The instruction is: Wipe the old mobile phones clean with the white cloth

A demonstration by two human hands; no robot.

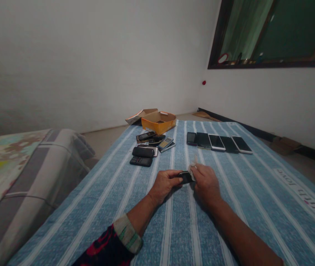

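Observation:
A small black phone (pixel 185 177) lies low over the blue striped cloth (pixel 229 207), held between both hands. My left hand (pixel 165 183) grips its left end with curled fingers. My right hand (pixel 206 183) is closed on a small white wipe (pixel 193 167) pressed against the phone's right end. Beyond the hands, a cluster of several old keypad phones (pixel 146 149) lies on the cloth to the left. A row of several smartphones (pixel 217 142) lies side by side to the right.
An open yellow cardboard box (pixel 159 121) with its lid beside it stands at the far end of the cloth. A folded mattress or cushion (pixel 35 177) lies to the left. White walls and a dark-framed window (pixel 271 33) close off the back and right.

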